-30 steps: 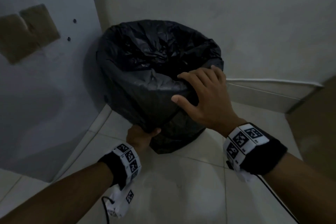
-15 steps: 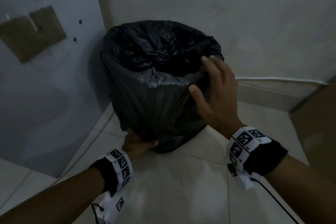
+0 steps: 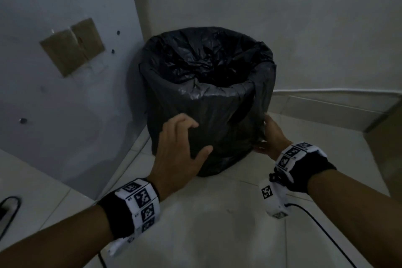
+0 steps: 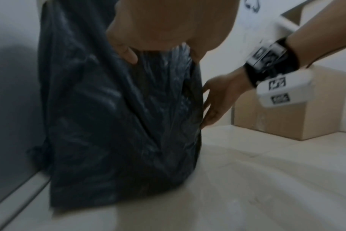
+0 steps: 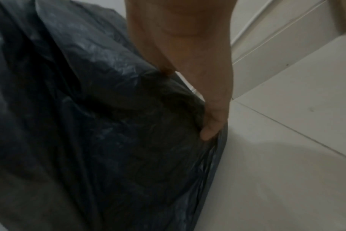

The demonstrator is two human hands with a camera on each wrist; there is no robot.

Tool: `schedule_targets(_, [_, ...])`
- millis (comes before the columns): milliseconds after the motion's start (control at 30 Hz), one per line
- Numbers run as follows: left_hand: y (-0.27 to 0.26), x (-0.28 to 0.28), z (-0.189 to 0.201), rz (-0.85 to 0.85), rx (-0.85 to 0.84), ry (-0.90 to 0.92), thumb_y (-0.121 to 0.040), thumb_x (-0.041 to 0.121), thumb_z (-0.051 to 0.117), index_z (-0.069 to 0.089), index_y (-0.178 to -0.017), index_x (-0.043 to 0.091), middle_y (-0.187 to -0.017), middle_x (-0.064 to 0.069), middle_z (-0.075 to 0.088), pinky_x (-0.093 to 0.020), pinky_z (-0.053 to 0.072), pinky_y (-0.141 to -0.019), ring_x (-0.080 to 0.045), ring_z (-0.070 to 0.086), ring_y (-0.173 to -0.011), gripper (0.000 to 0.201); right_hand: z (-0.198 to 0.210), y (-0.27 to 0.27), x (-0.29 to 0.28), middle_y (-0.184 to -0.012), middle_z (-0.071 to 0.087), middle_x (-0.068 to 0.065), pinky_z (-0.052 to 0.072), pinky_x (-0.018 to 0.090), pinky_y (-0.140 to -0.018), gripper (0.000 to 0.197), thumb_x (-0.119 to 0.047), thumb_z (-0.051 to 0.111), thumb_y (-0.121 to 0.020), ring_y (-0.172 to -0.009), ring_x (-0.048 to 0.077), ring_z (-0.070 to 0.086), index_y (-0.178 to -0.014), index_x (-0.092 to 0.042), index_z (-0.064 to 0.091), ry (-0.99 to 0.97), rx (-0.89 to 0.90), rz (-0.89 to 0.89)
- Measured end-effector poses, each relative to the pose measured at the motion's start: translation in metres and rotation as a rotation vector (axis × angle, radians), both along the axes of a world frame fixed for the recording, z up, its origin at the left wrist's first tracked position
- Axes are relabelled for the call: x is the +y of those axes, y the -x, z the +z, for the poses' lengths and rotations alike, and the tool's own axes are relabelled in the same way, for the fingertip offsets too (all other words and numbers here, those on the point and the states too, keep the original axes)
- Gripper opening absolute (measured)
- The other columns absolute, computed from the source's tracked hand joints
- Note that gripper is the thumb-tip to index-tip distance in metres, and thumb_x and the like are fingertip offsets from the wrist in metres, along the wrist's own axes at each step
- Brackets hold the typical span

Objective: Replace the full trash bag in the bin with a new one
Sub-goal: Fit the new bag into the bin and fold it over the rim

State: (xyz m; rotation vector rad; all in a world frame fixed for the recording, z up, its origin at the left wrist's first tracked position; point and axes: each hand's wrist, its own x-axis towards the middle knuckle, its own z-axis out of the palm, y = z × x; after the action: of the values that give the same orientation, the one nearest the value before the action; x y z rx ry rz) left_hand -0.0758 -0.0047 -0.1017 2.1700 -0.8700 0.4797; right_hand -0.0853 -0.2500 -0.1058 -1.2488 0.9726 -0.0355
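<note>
Corner bin [image 3: 208, 115]: right hand [image 3: 272, 135] now lower.

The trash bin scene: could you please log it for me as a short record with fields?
place: bin stands in a wall corner on a tiled floor
trash bag: black, mouth open, draped over the bin's outside almost to the floor
left hand: fingers spread on the bag's near side
right hand: grips the bag's plastic low on the right side
nearby: cardboard box on the floor, to the right
</note>
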Motion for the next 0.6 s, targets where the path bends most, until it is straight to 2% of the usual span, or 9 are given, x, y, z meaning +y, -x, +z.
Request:
schedule_targets(67, [0.001, -0.005, 0.01, -0.033, -0.12, -0.012, -0.081, 0.041, 0.063, 0.041, -0.116, 0.018, -0.125, -0.003, 0.038, -0.044, 0.041, -0.095, -0.025, 0.042, -0.117, 0.047, 0.002, -0.003, 0.006, -0.086, 0.062, 0.007, 0.053, 0.035, -0.06, 0.036, -0.048, 0.038, -0.1, -0.072, 0.026, 0.06, -0.105, -0.016, 0.054, -0.126, -0.074, -0.021])
schedule_targets(167, [-0.005, -0.012, 0.023, -0.061, -0.309, -0.101, -0.085, 0.037, 0.062, 0.044, -0.124, 0.018, -0.136, -0.007, 0.038, -0.053, 0.033, -0.104, -0.03, 0.037, -0.131, 0.047, 0.004, -0.005, 0.008, -0.063, 0.066, 0.009, 0.051, 0.024, -0.04, 0.034, -0.032, 0.039, -0.101, -0.056, 0.026, 0.065, -0.082, -0.01, 0.056, -0.253, -0.139, -0.046])
schedule_targets(200, [-0.009, -0.015, 0.027, -0.056, -0.347, -0.166, -0.087, 0.039, 0.059, 0.044, -0.129, 0.021, -0.142, -0.007, 0.037, -0.056, 0.028, -0.106, -0.03, 0.033, -0.136, 0.049, 0.004, -0.006, 0.007, -0.06, 0.062, 0.009, 0.048, 0.021, -0.039, 0.031, -0.026, 0.04, -0.1, -0.052, 0.026, 0.062, -0.076, -0.01, 0.053, -0.253, -0.131, -0.037])
schedule_targets(267, [-0.017, -0.019, 0.034, -0.011, -0.367, -0.314, -0.089, 0.046, 0.052, 0.04, -0.139, 0.025, -0.149, -0.007, 0.036, -0.058, 0.022, -0.109, -0.029, 0.029, -0.14, 0.055, 0.0, -0.009, 0.005, -0.064, 0.046, 0.01, 0.039, 0.019, -0.041, 0.027, -0.014, 0.042, -0.096, -0.052, 0.023, 0.046, -0.07, -0.011, 0.047, -0.177, -0.109, -0.011])
schedule_targets(333, [-0.024, -0.021, 0.038, 0.057, -0.334, -0.39, -0.09, 0.054, 0.048, 0.038, -0.143, 0.026, -0.147, -0.004, 0.041, -0.056, 0.019, -0.111, -0.027, 0.031, -0.138, 0.062, -0.002, -0.015, 0.004, -0.066, 0.039, 0.008, 0.034, 0.018, -0.039, 0.026, -0.003, 0.043, -0.095, -0.053, 0.019, 0.036, -0.071, -0.011, 0.046, -0.092, -0.14, -0.035])
schedule_targets(400, [-0.028, -0.021, 0.039, 0.109, -0.289, -0.383, -0.09, 0.058, 0.044, 0.038, -0.144, 0.024, -0.141, -0.005, 0.044, -0.055, 0.018, -0.11, -0.027, 0.033, -0.134, 0.064, -0.003, -0.02, 0.003, -0.063, 0.039, 0.007, 0.032, 0.016, -0.037, 0.029, 0.005, 0.042, -0.093, -0.05, 0.018, 0.034, -0.069, -0.01, 0.045, -0.015, -0.199, -0.063])
schedule_targets(500, [-0.035, -0.016, 0.04, 0.161, -0.256, -0.376, -0.09, 0.062, 0.035, 0.038, -0.143, 0.024, -0.134, -0.009, 0.045, -0.057, 0.018, -0.11, -0.03, 0.035, -0.128, 0.065, -0.011, -0.027, 0.003, -0.061, 0.042, 0.007, 0.032, 0.016, -0.035, 0.027, 0.004, 0.042, -0.094, -0.041, 0.016, 0.038, -0.071, -0.009, 0.047, 0.092, -0.199, -0.069])
schedule_targets(533, [-0.038, -0.014, 0.04, 0.173, -0.252, -0.389, -0.091, 0.062, 0.033, 0.037, -0.143, 0.024, -0.133, -0.01, 0.045, -0.057, 0.018, -0.11, -0.031, 0.036, -0.128, 0.065, -0.017, -0.027, 0.004, -0.064, 0.044, 0.008, 0.033, 0.017, -0.036, 0.022, 0.001, 0.043, -0.094, -0.039, 0.015, 0.04, -0.076, -0.01, 0.048, 0.121, -0.168, -0.056])
schedule_targets(600, [-0.044, -0.009, 0.04, 0.188, -0.251, -0.393, -0.091, 0.062, 0.033, 0.039, -0.141, 0.023, -0.131, -0.012, 0.045, -0.057, 0.018, -0.111, -0.033, 0.038, -0.128, 0.064, -0.028, -0.025, 0.01, -0.072, 0.049, 0.01, 0.038, 0.02, -0.038, 0.01, -0.002, 0.043, -0.094, -0.045, 0.017, 0.045, -0.093, -0.01, 0.05, 0.137, -0.088, -0.023])
